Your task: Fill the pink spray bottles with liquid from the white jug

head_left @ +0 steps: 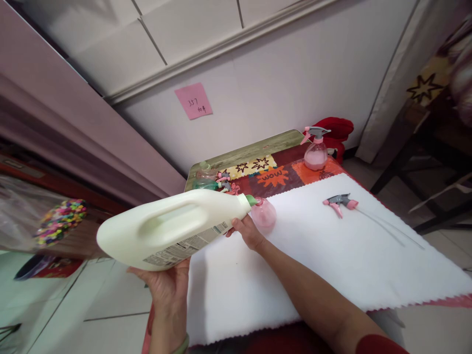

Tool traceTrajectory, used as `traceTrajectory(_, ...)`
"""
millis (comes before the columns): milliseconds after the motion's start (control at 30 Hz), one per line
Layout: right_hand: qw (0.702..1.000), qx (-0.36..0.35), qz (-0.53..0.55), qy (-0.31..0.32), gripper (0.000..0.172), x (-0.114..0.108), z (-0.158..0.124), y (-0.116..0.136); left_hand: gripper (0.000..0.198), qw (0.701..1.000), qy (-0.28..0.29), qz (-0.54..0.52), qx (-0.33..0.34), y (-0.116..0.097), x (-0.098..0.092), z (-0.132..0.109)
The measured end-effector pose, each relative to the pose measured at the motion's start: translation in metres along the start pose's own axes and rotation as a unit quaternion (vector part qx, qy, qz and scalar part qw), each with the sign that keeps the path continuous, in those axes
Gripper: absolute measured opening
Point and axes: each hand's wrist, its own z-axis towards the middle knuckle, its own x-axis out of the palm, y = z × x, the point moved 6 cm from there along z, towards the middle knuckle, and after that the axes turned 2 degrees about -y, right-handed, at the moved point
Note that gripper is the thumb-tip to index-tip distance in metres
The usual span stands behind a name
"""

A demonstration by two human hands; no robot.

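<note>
A large cream jug (121, 236) with a moulded handle is tipped sideways, its green pouring spout (251, 200) at the mouth of a small pink spray bottle (264, 216). Whether liquid is flowing I cannot see. Under the jug's base, my left hand (167, 282) supports it, palm up. My right hand (247, 233) grips the jug near its neck. To the right, a grey and pink trigger sprayer head (341, 201) with its long thin tube lies on the white fluffy mat (295, 275).
A filled pink spray bottle (316, 156) with its sprayer on stands at the back right of the table. Clear and green spray bottles (206, 184) lie at the back left. A pink note (193, 101) is on the wall behind. A dark stool (409, 142) stands at right.
</note>
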Motion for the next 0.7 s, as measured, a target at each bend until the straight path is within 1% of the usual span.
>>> traceTrajectory(167,1.0,0.003,0.011,-0.004,0.069,0.0008,0.0004,-0.0003,0.082,1.0,-0.008,-0.014,-0.002,0.0004,-0.0032,0.0006)
traceTrajectory(367,1.0,0.005,0.006,-0.006,0.066,-0.0006,0.0008,-0.0013,0.079,1.0,-0.002,-0.015,-0.004,0.0016,-0.0081,0.0018)
traceTrajectory(700,1.0,0.006,0.005,-0.005,0.067,-0.0002,0.0012,-0.002,0.081,1.0,-0.012,0.024,0.008,0.0002,-0.0001,-0.0029)
